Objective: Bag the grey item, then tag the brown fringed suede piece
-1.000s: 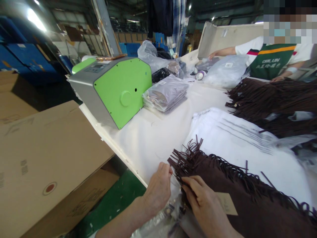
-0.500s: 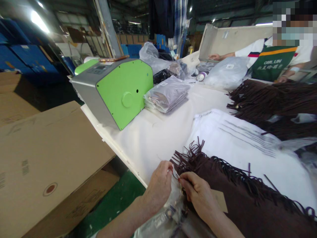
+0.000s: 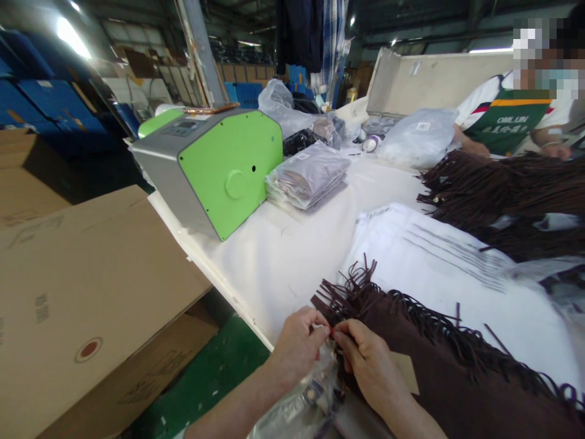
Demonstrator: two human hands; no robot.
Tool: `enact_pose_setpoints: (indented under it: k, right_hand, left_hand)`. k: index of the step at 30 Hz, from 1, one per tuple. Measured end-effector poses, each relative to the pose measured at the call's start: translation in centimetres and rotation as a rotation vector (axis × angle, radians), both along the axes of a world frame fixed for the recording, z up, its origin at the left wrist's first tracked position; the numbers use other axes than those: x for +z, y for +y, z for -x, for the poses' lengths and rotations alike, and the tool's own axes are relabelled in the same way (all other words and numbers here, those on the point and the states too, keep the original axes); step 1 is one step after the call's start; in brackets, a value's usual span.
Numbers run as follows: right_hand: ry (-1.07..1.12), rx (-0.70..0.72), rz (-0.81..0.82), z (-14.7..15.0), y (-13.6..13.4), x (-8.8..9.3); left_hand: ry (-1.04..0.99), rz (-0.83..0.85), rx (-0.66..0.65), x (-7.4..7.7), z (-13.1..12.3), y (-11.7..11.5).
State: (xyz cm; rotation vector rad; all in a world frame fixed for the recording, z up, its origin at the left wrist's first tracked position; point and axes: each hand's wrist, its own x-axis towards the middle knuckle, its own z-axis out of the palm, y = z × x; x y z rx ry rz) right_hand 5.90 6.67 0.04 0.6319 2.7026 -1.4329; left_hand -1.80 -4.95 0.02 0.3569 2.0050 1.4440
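My left hand (image 3: 299, 344) and my right hand (image 3: 365, 350) meet at the near edge of the table, thumbs and forefingers closed in a pinch. Between them is the rim of a clear plastic bag (image 3: 290, 405) that hangs below, with small dark and tan pieces showing through it. A tiny red spot shows where the fingertips meet; its kind I cannot make out. Under and beside my right hand lies a dark brown fringed garment (image 3: 439, 366), its fringe spread along the far edge. A tan card tag (image 3: 405, 371) rests on it by my right wrist.
A green and grey machine (image 3: 228, 174) stands on the table's left, beside stacked bagged garments (image 3: 308, 174). White printed sacking (image 3: 439, 262) and more brown fringed pieces (image 3: 512, 183) lie to the right. Cardboard boxes (image 3: 91, 268) flank the table. A co-worker (image 3: 507, 122) stands opposite.
My left hand has moved slightly right and down along the bag's rim, bringing its fingertips against those of my right hand. The co-worker's arm has drawn back from the far side.
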Motion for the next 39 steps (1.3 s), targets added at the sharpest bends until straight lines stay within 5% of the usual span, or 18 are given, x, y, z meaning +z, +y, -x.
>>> enact_pose_setpoints:
  k: [5,11,13,18,24,27,31,39]
  right_hand:
    - [0.122,0.069,-0.209,-0.3,0.1,0.2]
    - [0.343,0.190,-0.846,-3.8,3.6,0.7]
    - [0.321,0.197,-0.903,-5.2,4.4,0.4]
    - [0.050,0.137,-0.485,-5.9,3.8,0.8]
    - [-0.206,-0.088,0.708,-4.5,3.1,2.7]
    - [-0.204,-0.202,1.078,-4.5,2.1,1.9]
    - [-0.156,-0.306,1.164,-4.6,-0.1,0.4]
    - [0.026,-0.363,1.010,-4.3,-2.3,-0.2]
  left_hand:
    - [-0.224,-0.060,-0.112,0.1,0.1,-0.3]
    - [-0.698,-0.440,0.050,0.4,1.3,-0.7]
    - [-0.758,-0.522,0.064,0.3,1.7,-0.8]
    - [-0.729,-0.533,0.064,0.2,2.1,-1.2]
    - [-0.635,-0.440,-0.063,1.2,0.9,-2.0]
    - [-0.611,-0.403,-0.147,1.3,-0.3,-2.7]
    - [-0.565,-0.351,-0.257,1.2,-2.0,-4.1]
    - [-0.258,-0.336,-0.366,-0.3,-5.1,-5.2]
